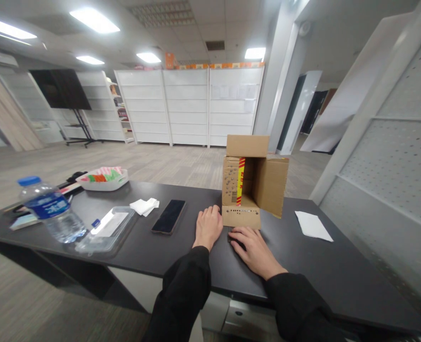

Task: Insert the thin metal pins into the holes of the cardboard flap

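An open cardboard box (271, 187) stands on the dark desk, its opening facing me. One flap sticks up, one swings out to the right, and the perforated front flap (242, 216) hangs toward me. My left hand (208, 225) rests on the desk at the box's lower left corner, fingers curled together, with nothing visible in them. Just in front of the lower flap, my right hand (255, 251) lies low with fingers bent over a small dark thing, mostly hidden, that I cannot make out.
Left of my hands lie a phone (169, 216), crumpled tissues (145, 206) and a clear plastic case (116, 228). A water bottle (53, 209) and a white tray (103, 183) stand farther left. Folded white paper (313, 225) lies right, near a perforated partition (396, 166).
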### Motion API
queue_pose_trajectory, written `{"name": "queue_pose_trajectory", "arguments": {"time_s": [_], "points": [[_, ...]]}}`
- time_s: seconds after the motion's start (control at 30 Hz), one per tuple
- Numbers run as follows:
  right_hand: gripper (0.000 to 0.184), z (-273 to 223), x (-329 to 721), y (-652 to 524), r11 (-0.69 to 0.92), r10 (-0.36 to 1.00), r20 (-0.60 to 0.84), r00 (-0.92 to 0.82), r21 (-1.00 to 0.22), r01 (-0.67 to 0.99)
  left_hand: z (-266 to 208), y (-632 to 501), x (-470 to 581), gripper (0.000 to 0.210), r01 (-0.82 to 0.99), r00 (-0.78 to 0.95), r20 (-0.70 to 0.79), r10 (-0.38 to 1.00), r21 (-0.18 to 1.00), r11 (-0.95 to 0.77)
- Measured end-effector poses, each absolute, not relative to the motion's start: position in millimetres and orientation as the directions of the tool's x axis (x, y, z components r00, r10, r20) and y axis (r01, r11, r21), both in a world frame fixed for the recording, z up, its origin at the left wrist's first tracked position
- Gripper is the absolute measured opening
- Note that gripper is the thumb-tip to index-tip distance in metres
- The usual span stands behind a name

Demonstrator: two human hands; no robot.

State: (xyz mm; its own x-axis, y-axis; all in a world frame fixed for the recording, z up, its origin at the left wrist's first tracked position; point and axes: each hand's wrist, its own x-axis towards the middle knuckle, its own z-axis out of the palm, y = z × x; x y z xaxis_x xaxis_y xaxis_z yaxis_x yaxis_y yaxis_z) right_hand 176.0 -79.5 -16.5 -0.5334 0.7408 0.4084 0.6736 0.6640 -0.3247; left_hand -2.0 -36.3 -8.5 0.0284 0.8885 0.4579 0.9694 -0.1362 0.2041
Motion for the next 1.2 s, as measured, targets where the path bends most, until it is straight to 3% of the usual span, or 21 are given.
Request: {"name": "queue_pose_trajectory", "arguments": {"time_s": [1.2], "points": [[0.025,-13.7,176.8,-80.3,0.664,0.736,0.438,-0.516,-0.321,0.675,-8.1,-35.9,-1.4,0.019,0.971,0.028,0.454,0.891,0.201,-0.132]]}}
